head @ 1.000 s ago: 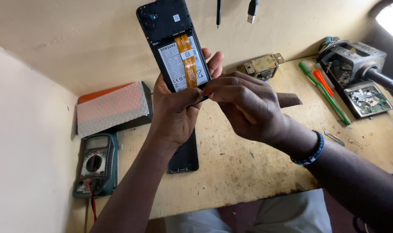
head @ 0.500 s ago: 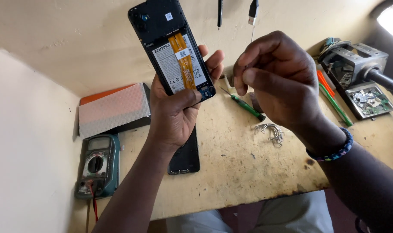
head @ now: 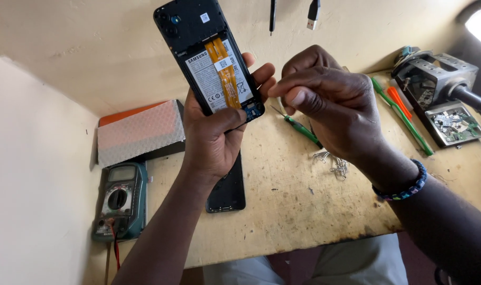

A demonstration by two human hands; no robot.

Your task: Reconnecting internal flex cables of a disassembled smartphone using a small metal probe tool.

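Scuffed pale counter against a cream wall, cluttered with tools. Left hand clamped around an opened phone, held upright above the counter, back cover off, battery and orange flex cables exposed. Right hand just right of it, fingertips pinched together, perhaps on a tiny screw, too small to tell. Green screwdriver lying below, multimeter at near left. Best kept steady, pinch firm, phone tilted toward the light.

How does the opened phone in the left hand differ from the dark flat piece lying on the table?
The opened phone is held upright off the table in the left hand; the dark flat piece lies flat beneath that hand. The phone shows a battery and orange ribbon; the piece looks plain and glossy. Both are dark, slim rectangles.
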